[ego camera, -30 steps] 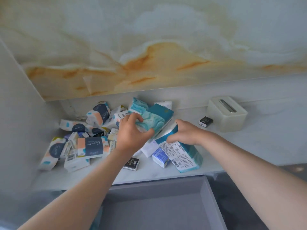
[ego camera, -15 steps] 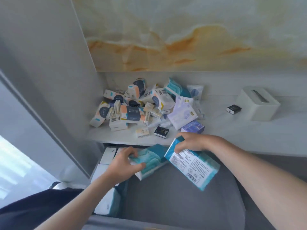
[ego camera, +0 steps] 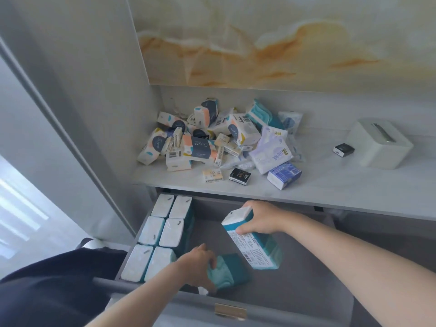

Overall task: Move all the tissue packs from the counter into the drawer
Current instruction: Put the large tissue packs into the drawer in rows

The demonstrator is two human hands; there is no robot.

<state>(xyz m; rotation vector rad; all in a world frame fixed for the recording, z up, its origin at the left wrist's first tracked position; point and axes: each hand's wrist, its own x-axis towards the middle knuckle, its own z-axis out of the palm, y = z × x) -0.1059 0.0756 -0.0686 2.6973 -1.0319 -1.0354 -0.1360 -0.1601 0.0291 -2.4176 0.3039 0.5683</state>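
Note:
A heap of tissue packs [ego camera: 207, 140] in mixed colours lies at the counter's [ego camera: 330, 185] back left corner. Below it the grey drawer [ego camera: 306, 291] stands pulled out. Several white-topped teal packs [ego camera: 162, 232] stand in two rows along its left side. My left hand [ego camera: 197, 264] grips a teal tissue pack [ego camera: 227, 271] low in the drawer, near its front wall. My right hand [ego camera: 262, 217] holds a larger teal pack with a printed label [ego camera: 253, 246] tilted above the drawer's middle.
A white tissue box [ego camera: 379, 142] sits at the counter's right with a small black pack [ego camera: 343, 149] beside it. A grey wall panel [ego camera: 82, 114] borders the left. The drawer front carries a brass handle [ego camera: 230, 311]. My dark clothing [ego camera: 47, 291] is at lower left.
Both hands lifted their teal packs off the counter pile and carried them down into the drawer. The left pack has gone lower toward the drawer's front; the view tilted down.

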